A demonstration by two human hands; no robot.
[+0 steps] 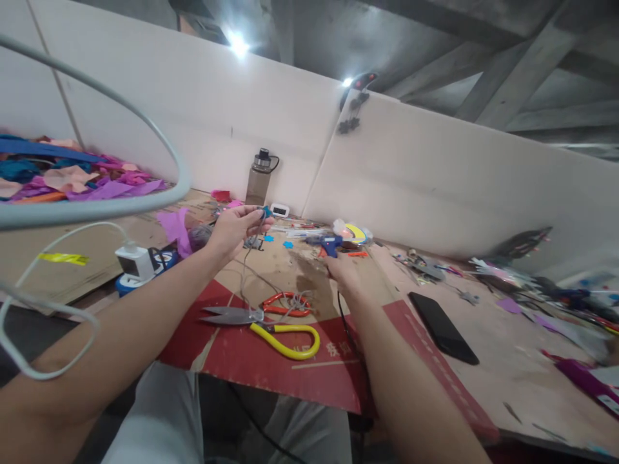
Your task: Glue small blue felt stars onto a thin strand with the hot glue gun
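Note:
My left hand (240, 227) is raised over the table, fingers pinched on a small blue felt cutout (266, 212). Grey yarn (244, 274) hangs from that hand down to the cardboard. Farther right, my right hand (342, 267) is closed around the handle of a blue glue gun (331, 244), whose nozzle points left. Two more blue flower-shaped cutouts, one of them this blue cutout (288, 245), lie between my hands. Nearer to me are scissors (285, 345) with yellow handles and a red-handled tool (286, 304) tangled in yarn.
A dark phone (442, 327) lies to the right. At the back stand a bottle (258, 177) and a small white digital clock (280, 210). A white charger (135, 263) with its cable is at left, near heaped coloured felt scraps (72, 177). A grey hoop (178, 174) crosses the upper left.

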